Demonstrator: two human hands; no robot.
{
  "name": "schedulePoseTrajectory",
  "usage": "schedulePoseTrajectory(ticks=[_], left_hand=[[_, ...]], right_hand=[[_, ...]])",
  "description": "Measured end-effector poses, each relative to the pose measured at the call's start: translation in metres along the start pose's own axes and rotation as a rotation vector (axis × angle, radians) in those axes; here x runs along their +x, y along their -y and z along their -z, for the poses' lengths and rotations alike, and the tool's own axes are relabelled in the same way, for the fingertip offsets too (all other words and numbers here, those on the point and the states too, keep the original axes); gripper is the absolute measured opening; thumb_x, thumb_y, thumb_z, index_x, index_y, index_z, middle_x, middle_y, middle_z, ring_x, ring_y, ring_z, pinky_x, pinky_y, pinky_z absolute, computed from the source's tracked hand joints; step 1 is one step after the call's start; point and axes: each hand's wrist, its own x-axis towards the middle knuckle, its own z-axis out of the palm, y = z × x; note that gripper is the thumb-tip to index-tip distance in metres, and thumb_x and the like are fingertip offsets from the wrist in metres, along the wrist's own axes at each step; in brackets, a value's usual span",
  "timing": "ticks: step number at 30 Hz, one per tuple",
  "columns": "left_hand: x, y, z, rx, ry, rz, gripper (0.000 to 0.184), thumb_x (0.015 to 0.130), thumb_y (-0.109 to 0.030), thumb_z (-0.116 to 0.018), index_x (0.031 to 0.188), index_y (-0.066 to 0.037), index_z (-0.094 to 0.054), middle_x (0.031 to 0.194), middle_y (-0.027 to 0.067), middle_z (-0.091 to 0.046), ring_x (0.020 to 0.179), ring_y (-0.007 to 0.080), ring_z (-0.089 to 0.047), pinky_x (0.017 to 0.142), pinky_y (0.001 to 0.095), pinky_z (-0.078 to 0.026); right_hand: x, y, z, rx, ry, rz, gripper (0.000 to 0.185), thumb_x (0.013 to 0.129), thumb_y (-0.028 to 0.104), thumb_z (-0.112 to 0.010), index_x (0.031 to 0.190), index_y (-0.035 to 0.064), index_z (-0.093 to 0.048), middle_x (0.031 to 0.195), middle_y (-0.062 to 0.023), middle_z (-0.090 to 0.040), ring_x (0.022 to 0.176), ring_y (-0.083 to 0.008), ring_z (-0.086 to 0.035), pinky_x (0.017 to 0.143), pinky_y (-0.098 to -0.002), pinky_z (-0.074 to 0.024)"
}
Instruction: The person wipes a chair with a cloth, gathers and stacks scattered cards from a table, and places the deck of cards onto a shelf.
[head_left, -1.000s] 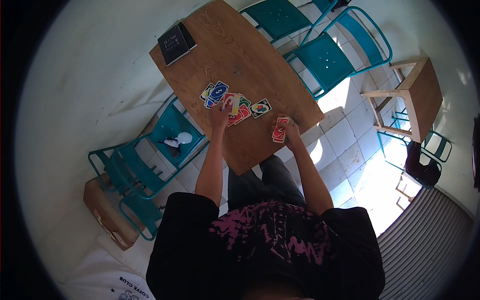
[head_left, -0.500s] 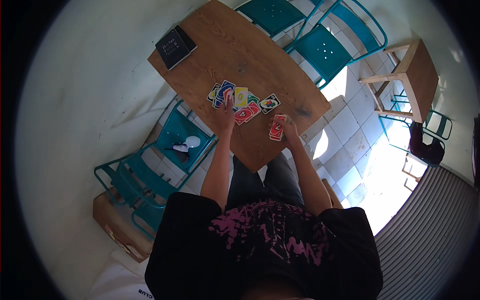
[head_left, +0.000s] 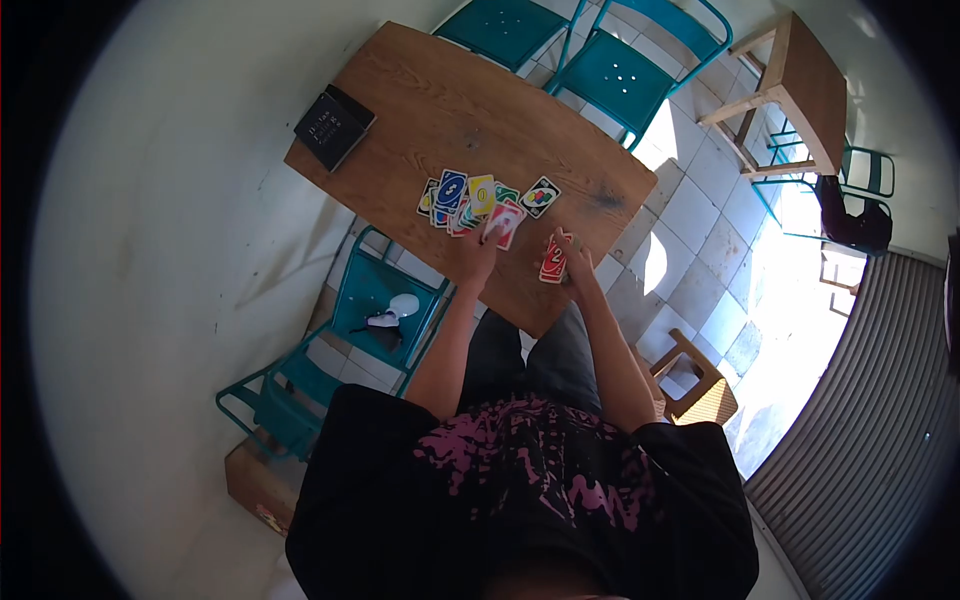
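Note:
My left hand point(head_left: 476, 260) is over the near edge of a spread of colourful Uno cards, its fingers closed on a red card point(head_left: 503, 220) slightly smeared by motion. Around it lie a blue card point(head_left: 451, 189), a yellow card point(head_left: 482, 192), and several green and red ones, overlapping. A black wild card point(head_left: 541, 198) with coloured ovals rests apart, to the right of the spread. Near the table's front right edge, my right hand point(head_left: 577, 265) grips a small stack of red cards point(head_left: 552, 262), face up with a 2 on top.
Two dark books point(head_left: 332, 128) lie at the far left of the wooden table point(head_left: 400, 75). A teal chair point(head_left: 385, 300) with a white object point(head_left: 404, 305) on it stands to the left. Another teal chair point(head_left: 618, 75) and a second table point(head_left: 808, 95) are beyond, on the tiled floor.
My left hand has moved right and nearer, from the blue cards to the red ones, carrying a red card. My right hand still holds its stack. The view has shifted slightly.

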Motion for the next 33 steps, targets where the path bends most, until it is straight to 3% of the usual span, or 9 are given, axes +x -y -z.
schedulePoseTrajectory(ticks=[3, 5, 10, 14, 17, 18, 20, 24, 33], left_hand=[[0.021, 0.003, 0.027, 0.167, -0.196, -0.103, 0.026, 0.091, -0.023, -0.064, 0.104, -0.001, -0.069, 0.085, 0.0098, -0.069, 0.074, 0.0164, -0.064, 0.065, 0.0319, -0.049], [0.028, -0.008, 0.043, 0.361, -0.282, 0.000, 0.029, 0.092, -0.021, -0.063, 0.109, 0.001, -0.065, 0.092, 0.0153, -0.070, 0.082, 0.0239, -0.067, 0.073, 0.0353, -0.051], [0.052, 0.012, 0.057, 0.235, -0.345, -0.067, 0.033, 0.089, -0.021, -0.065, 0.113, 0.002, -0.062, 0.099, 0.0171, -0.069, 0.089, 0.0277, -0.066, 0.076, 0.0357, -0.052], [0.054, 0.013, 0.056, 0.388, -0.436, -0.073, 0.036, 0.085, -0.023, -0.070, 0.113, -0.002, -0.061, 0.103, 0.0147, -0.067, 0.096, 0.0299, -0.064, 0.080, 0.0392, -0.051], [0.043, 0.014, 0.052, 0.611, -0.541, -0.305, 0.039, 0.081, -0.024, -0.074, 0.110, -0.002, -0.059, 0.102, 0.0157, -0.063, 0.094, 0.0312, -0.062, 0.078, 0.0408, -0.051], [0.038, 0.013, 0.050, 0.610, -0.539, -0.305, 0.039, 0.081, -0.024, -0.074, 0.110, -0.002, -0.059, 0.102, 0.0157, -0.063, 0.094, 0.0312, -0.062, 0.078, 0.0408, -0.051], [0.020, 0.001, 0.040, 0.743, -0.197, -0.280, 0.042, 0.078, -0.026, -0.076, 0.109, -0.003, -0.059, 0.105, 0.0157, -0.060, 0.095, 0.0333, -0.059, 0.080, 0.0428, -0.049], [0.002, 0.003, 0.012, 0.946, -0.297, -0.522, 0.037, 0.076, -0.027, -0.077, 0.102, -0.004, -0.062, 0.103, 0.0148, -0.061, 0.096, 0.0335, -0.059, 0.079, 0.0427, -0.049], [0.017, 0.022, 0.017, 0.786, -0.185, -0.338, 0.025, 0.078, -0.023, -0.075, 0.089, -0.001, -0.068, 0.083, 0.0127, -0.068, 0.083, 0.0353, -0.064, 0.074, 0.0442, -0.050]], right_hand=[[-0.005, -0.006, 0.008, 0.003, 0.006, -0.014, 0.033, 0.094, 0.035, -0.063, 0.111, 0.0065, -0.059, 0.090, -0.0092, -0.067, 0.075, -0.0181, -0.068, 0.064, -0.0354, -0.0607], [-0.009, -0.006, 0.007, -0.029, 0.016, -0.036, 0.035, 0.094, 0.039, -0.062, 0.109, 0.0067, -0.059, 0.089, -0.0095, -0.067, 0.073, -0.0184, -0.068, 0.064, -0.0355, -0.0608], [-0.027, -0.005, -0.013, 0.103, -0.017, 0.003, 0.035, 0.095, 0.040, -0.061, 0.100, 0.0054, -0.059, 0.081, -0.0089, -0.067, 0.067, -0.0188, -0.068, 0.058, -0.0342, -0.0606], [-0.023, -0.009, -0.012, 0.127, -0.015, 0.000, 0.041, 0.094, 0.046, -0.057, 0.110, 0.0074, -0.056, 0.087, -0.0110, -0.067, 0.072, -0.0210, -0.069, 0.063, -0.0360, -0.0606], [-0.021, -0.011, -0.010, 0.128, -0.103, -0.007, 0.042, 0.094, 0.047, -0.057, 0.110, 0.0075, -0.056, 0.085, -0.0113, -0.067, 0.071, -0.0218, -0.069, 0.062, -0.0364, -0.0605], [-0.020, -0.011, -0.010, 0.129, -0.105, -0.006, 0.042, 0.094, 0.047, -0.057, 0.110, 0.0075, -0.056, 0.085, -0.0113, -0.067, 0.071, -0.0218, -0.069, 0.062, -0.0364, -0.0605], [-0.018, -0.015, -0.009, 0.131, -0.128, 0.028, 0.042, 0.094, 0.047, -0.057, 0.109, 0.0076, -0.056, 0.085, -0.0113, -0.066, 0.070, -0.0220, -0.069, 0.062, -0.0364, -0.0604], [-0.018, -0.015, -0.010, 0.140, -0.137, 0.045, 0.042, 0.094, 0.047, -0.057, 0.109, 0.0075, -0.055, 0.085, -0.0114, -0.066, 0.070, -0.0224, -0.069, 0.061, -0.0364, -0.0604], [-0.018, -0.013, -0.011, 0.191, -0.117, 0.068, 0.040, 0.095, 0.043, -0.058, 0.112, 0.0069, -0.056, 0.086, -0.0113, -0.066, 0.071, -0.0230, -0.069, 0.063, -0.0369, -0.0605]])
